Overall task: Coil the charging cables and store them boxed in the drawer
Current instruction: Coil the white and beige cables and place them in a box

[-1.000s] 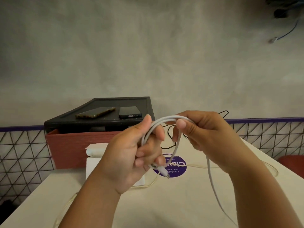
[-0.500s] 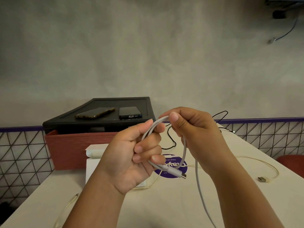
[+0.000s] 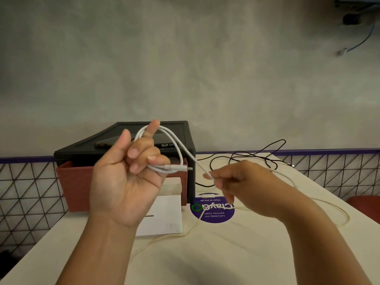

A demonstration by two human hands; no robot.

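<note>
Coiling is in hand: the left hand (image 3: 121, 182) curls its grip round loops of the white cable (image 3: 177, 148), hung over its raised forefinger. The right hand (image 3: 242, 182), just beside, pinches the free run in its grip. The next move likely calls for another wrap over the left grip, under even tension.

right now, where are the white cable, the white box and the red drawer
white cable (image 3: 176, 168), head view, on its plug end
white box (image 3: 162, 214), head view, on its bare lid
red drawer (image 3: 76, 186), head view, on its front panel
</note>
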